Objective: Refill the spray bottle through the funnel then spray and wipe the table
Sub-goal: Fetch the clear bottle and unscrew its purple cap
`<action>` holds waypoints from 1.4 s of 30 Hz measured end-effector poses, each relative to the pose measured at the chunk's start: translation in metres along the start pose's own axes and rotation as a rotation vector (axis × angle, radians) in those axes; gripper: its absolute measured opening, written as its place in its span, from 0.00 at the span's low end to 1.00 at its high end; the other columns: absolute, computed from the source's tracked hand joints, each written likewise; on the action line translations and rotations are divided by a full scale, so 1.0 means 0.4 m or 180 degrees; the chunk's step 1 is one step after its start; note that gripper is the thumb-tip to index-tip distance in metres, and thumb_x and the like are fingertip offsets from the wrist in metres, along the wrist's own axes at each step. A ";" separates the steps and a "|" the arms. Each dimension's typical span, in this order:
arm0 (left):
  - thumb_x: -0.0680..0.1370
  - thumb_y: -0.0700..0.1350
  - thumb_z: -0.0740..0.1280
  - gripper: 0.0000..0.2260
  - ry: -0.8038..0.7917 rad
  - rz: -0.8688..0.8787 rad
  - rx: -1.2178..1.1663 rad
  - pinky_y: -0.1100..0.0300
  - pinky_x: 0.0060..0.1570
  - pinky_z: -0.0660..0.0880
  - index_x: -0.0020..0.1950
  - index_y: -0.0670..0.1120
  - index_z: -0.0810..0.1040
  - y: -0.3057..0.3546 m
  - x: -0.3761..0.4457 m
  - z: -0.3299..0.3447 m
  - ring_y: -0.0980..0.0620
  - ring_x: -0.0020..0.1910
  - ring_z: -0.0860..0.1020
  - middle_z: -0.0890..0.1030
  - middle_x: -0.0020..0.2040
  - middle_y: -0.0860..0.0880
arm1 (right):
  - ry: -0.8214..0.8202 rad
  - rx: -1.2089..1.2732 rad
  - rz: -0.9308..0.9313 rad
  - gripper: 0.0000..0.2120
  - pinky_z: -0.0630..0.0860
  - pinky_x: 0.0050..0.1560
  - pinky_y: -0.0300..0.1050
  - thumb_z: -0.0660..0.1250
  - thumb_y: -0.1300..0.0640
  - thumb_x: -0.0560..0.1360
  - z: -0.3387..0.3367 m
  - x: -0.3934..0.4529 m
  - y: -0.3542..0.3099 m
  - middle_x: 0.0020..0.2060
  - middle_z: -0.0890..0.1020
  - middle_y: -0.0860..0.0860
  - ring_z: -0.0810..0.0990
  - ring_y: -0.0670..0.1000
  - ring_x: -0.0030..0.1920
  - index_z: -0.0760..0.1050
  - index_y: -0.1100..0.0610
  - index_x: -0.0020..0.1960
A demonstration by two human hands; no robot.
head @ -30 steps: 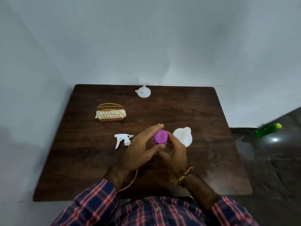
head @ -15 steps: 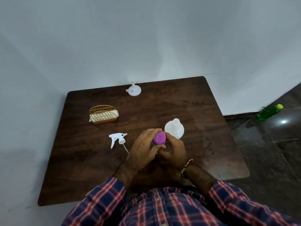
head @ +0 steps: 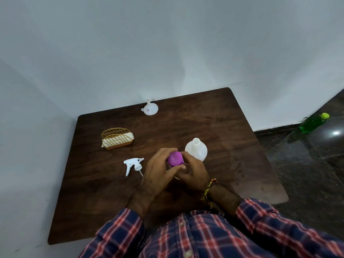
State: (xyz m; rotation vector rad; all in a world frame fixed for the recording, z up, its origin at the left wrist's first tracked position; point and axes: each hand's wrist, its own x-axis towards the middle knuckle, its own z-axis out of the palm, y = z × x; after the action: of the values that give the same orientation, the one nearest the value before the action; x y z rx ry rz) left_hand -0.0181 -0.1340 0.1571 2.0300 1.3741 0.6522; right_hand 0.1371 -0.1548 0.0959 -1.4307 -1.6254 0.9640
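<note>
Both hands' grip stays on purple cap [head: 175, 158]; left hand [head: 158, 175], right hand [head: 193, 174] unmoved.

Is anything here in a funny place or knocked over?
Yes, a green bottle lies tipped over on the floor, away from the table. The spray head lies on the table, off its bottle.

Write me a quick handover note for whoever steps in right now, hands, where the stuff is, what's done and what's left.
Left hand and right hand: both closed around a container with a purple cap; cap on.
Spray bottle: open-necked, upright, just beyond the hands.
Trigger sprayer: off, lying left of the hands.
Funnel: at the table's far edge, unused.
Wipes in the wire holder, far left.
Done: sprayer removed.
Left: uncap, place funnel, pour, refit sprayer, spray, wipe.
</note>
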 end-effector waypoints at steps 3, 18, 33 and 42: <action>0.62 0.64 0.77 0.31 0.0250 -0.0627 0.0100 0.65 0.50 0.75 0.58 0.54 0.71 0.030 0.009 0.002 0.59 0.51 0.75 0.75 0.53 0.56 | -0.0036 0.0008 0.0008 0.24 0.80 0.53 0.43 0.74 0.44 0.71 0.003 0.008 0.006 0.53 0.81 0.44 0.80 0.42 0.52 0.72 0.50 0.63; 0.73 0.56 0.71 0.25 -0.0550 0.0251 0.0808 0.54 0.60 0.74 0.69 0.54 0.73 0.030 0.019 -0.055 0.56 0.59 0.73 0.74 0.61 0.53 | -0.0192 0.0029 -0.0143 0.26 0.78 0.56 0.40 0.74 0.46 0.71 -0.016 0.009 0.003 0.56 0.81 0.46 0.79 0.43 0.55 0.72 0.52 0.65; 0.74 0.62 0.68 0.20 -0.0068 -0.0598 0.0800 0.58 0.54 0.74 0.60 0.53 0.73 0.074 0.048 -0.045 0.55 0.55 0.75 0.77 0.58 0.52 | -0.0100 -0.0034 -0.0012 0.23 0.79 0.56 0.43 0.73 0.44 0.71 -0.006 0.006 0.006 0.54 0.82 0.46 0.80 0.43 0.53 0.73 0.52 0.62; 0.72 0.60 0.71 0.27 -0.0849 -0.0078 0.1211 0.58 0.55 0.73 0.67 0.52 0.70 0.068 0.045 -0.063 0.53 0.58 0.72 0.74 0.60 0.51 | -0.0083 -0.0080 0.0027 0.23 0.72 0.53 0.27 0.72 0.45 0.72 -0.001 0.003 0.004 0.53 0.80 0.42 0.79 0.38 0.52 0.72 0.51 0.64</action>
State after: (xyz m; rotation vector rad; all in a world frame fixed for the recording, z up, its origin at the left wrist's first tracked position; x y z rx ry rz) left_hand -0.0113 -0.1198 0.1952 2.2869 1.4386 0.1020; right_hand 0.1380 -0.1536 0.0946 -1.4485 -1.6570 0.9741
